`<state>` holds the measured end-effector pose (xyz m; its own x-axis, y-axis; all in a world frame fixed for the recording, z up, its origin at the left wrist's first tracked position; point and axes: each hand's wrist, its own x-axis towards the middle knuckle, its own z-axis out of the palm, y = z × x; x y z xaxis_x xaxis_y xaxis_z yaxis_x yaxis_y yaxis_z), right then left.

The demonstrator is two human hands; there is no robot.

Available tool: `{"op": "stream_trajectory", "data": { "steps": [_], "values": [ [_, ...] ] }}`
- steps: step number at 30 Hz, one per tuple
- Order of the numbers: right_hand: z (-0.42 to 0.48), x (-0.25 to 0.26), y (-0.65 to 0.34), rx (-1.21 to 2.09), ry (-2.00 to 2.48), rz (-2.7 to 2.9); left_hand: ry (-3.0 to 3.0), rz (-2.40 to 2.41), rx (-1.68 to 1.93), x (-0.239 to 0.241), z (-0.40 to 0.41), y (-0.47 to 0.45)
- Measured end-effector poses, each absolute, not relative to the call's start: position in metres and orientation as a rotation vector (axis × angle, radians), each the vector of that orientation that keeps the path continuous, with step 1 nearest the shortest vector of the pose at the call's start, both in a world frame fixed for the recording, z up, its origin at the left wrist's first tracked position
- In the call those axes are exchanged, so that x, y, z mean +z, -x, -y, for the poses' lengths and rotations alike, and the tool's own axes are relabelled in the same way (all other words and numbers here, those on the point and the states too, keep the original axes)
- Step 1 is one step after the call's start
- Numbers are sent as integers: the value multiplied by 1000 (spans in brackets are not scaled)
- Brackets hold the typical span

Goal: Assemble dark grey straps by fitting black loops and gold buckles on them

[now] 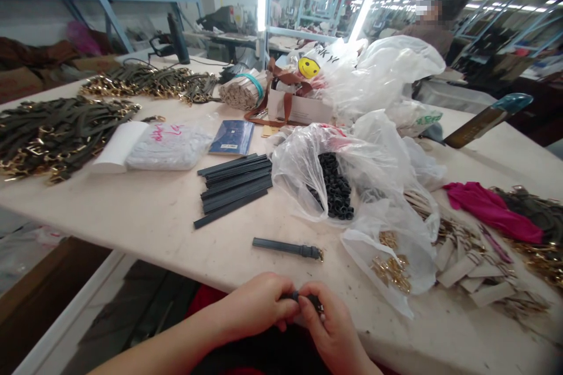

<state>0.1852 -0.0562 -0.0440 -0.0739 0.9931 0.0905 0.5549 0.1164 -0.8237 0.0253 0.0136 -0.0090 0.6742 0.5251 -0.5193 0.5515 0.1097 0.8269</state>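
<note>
My left hand (267, 303) and my right hand (326, 317) meet at the table's front edge. Both pinch a short dark strap (291, 295), mostly hidden by the fingers. Just beyond them lies a finished-looking dark grey strap (281, 246) with keeper loops and a gold clasp at its right end. A row of dark grey strips (237, 181) is laid out farther back. To its right, a clear plastic bag (297, 179) gapes around small black loops (336, 187). Gold metal hardware (393, 272) shows inside another plastic bag (422, 269) near my right hand.
Piles of olive straps with gold clasps (65, 132) cover the left side. A blue booklet (231, 137) and a white packet (169, 146) lie nearby. Beige straps (475, 263) and a magenta cloth (492, 211) are at right. A person (433, 29) is in the background.
</note>
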Motion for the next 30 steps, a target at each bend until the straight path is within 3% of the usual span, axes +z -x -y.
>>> {"op": "stream_trajectory", "data": {
  "steps": [5,9,16,23,30],
  "values": [
    [26,-39,-195,620,1576,1748,-2059,-1003,109,0,-34,-33],
    [-9,-47,-204,433,1639,1786,-2421,-1331,173,-1,-63,-19],
    [-18,-85,-210,405,1613,1659,-2461,-1816,74,-20,-112,32],
    [-17,-76,-212,391,1593,1613,-2497,-1787,9,-28,-116,35],
    [-5,-44,-210,334,1561,1621,-2513,-1523,153,4,-77,28]
  ]
}}
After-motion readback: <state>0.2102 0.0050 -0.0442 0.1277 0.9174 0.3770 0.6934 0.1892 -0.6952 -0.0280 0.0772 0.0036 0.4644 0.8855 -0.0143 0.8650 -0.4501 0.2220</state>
